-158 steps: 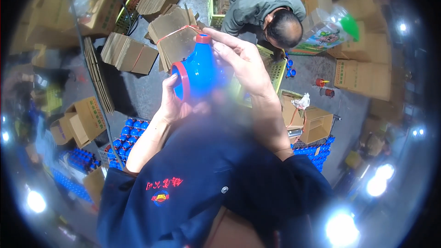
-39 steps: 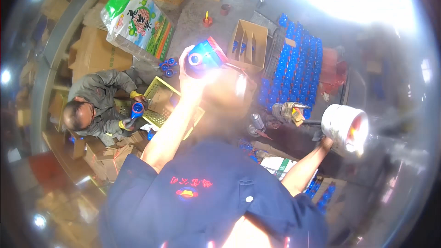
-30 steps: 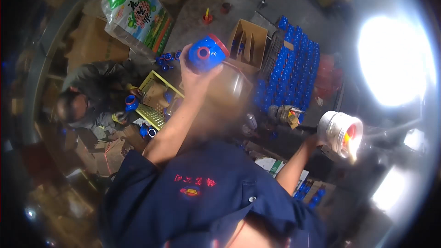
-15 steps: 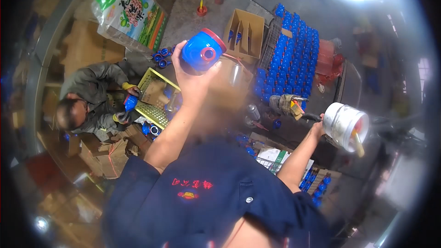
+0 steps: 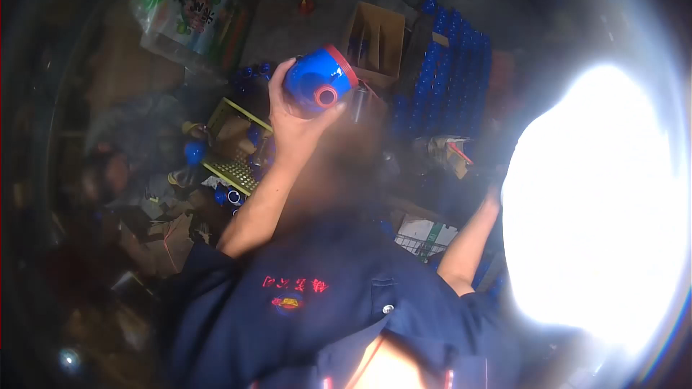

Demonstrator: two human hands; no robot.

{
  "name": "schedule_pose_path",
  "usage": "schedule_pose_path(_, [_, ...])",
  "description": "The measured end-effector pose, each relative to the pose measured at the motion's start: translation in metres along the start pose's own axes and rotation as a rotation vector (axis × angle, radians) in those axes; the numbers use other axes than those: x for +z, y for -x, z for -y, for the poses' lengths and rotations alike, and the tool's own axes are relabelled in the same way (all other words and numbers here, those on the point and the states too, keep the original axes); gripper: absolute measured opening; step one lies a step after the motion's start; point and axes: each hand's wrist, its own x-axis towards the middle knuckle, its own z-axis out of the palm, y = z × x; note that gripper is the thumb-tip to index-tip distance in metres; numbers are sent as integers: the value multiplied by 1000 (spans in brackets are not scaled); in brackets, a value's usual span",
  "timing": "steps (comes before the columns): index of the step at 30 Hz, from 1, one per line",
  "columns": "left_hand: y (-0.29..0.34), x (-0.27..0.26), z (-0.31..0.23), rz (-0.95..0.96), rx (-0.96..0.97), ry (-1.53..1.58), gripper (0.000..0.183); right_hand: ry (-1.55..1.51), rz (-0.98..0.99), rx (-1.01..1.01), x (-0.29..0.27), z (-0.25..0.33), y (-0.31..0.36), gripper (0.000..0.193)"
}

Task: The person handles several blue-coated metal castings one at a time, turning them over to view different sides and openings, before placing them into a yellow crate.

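Note:
A blue rounded housing (image 5: 308, 81) with a red rim and a red-edged round port is raised in front of me. My left hand (image 5: 299, 119) grips it from below, the thumb near the port and fingers up its left side. My right hand (image 5: 494, 198) reaches out to the right. Its fingers are lost in a strong white glare, so what it holds or touches is hidden.
Rows of blue housings (image 5: 450, 65) stand on the floor beyond, beside an open divided carton (image 5: 376, 43). At left, a co-worker's gloved hand (image 5: 193, 130) is near a yellow-green basket (image 5: 225, 112). A large printed bag (image 5: 194, 11) lies at the far left.
A bright glare now covers the right side, hiding the white bucket seen beside my right hand, and the scene has darkened. My left hand and the blue housing have barely moved.

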Motion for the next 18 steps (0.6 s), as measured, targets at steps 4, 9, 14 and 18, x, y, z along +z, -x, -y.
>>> schedule_pose_path(4, [2,-9,-7,0,-29,-32,93,-13,-1,-7,-2,-3,-5,30])
schedule_pose_path(9, [6,-28,-7,42,44,-253,93,-29,13,-4,-5,-12,-10,31])
schedule_pose_path(14, [6,-41,-15,62,58,-328,91,-43,66,-37,13,-17,-10,31])
schedule_pose_path(18, [13,-49,-22,48,73,-361,90,-77,97,-47,-12,-18,-20,34])
